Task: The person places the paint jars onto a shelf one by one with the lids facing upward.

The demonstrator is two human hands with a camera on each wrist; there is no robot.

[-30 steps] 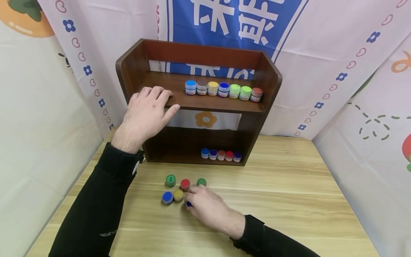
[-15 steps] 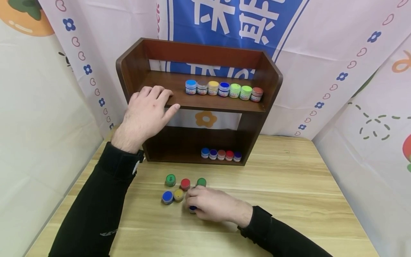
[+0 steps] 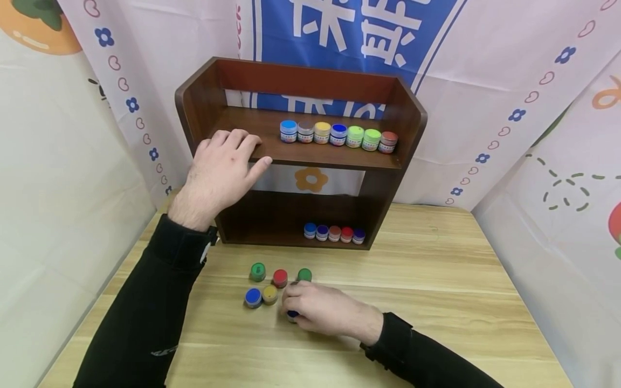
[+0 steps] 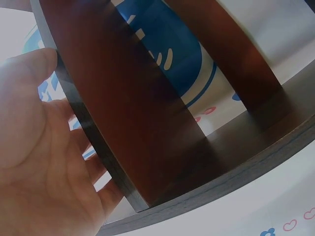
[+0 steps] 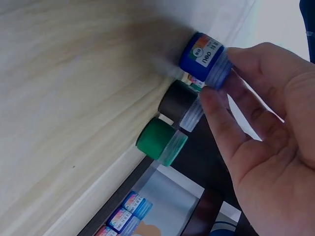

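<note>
My right hand [image 3: 325, 310] is low over the table and pinches a dark blue paint jar [image 5: 199, 56] by its clear lid end between thumb and fingers. In the head view that hand mostly covers the jar. Right beside it a black paint jar [image 5: 178, 101] and a green paint jar [image 5: 155, 137] stand in a line in the right wrist view. My left hand [image 3: 223, 172] rests on the front edge of the upper board of a dark brown shelf [image 3: 310, 160]. Its fingers lie over the board, the thumb [image 4: 47, 59] along the edge.
Left of the right hand stand a green jar [image 3: 258, 271], a red jar [image 3: 280, 277], a blue jar [image 3: 253, 297] and a yellow jar [image 3: 269, 294]. Rows of several jars line the upper board [image 3: 262, 124] and lower board [image 3: 262, 236] of the shelf. Printed cloth hangs behind.
The right hand has shifted slightly toward me and to the right with the dark blue jar, and has barely moved over the last half second. The left hand stays on the shelf.
</note>
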